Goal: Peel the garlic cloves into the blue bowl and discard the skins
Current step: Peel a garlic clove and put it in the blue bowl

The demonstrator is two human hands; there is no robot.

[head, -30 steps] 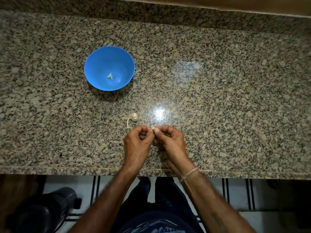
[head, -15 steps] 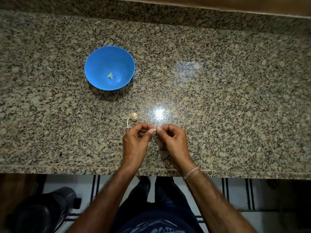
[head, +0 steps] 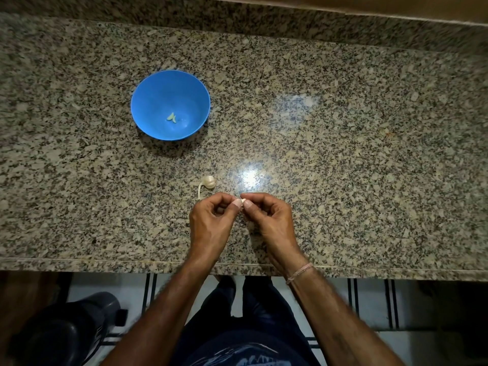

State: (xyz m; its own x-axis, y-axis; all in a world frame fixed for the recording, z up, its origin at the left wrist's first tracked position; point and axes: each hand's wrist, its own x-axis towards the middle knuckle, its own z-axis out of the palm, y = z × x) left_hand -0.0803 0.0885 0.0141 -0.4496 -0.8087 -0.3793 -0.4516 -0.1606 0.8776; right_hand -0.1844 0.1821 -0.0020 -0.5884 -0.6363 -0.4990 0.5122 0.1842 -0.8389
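Wide speckled bench (head: 343,128). Up and left on it, blue bowl (head: 155,93) with peeled bits (head: 171,117) inside, nearer the left hand (head: 211,225) than the right hand (head: 272,223). Both hands close together, pinching one clove (head: 242,201). Just past the left hand, garlic bulb (head: 208,182). Clove mostly hidden by fingertips; cannot tell its long way or skin left.

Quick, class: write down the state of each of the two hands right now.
Left hand: fingers curled, pinching the garlic clove at its fingertips.
Right hand: fingers curled, pinching the same clove from the other side.
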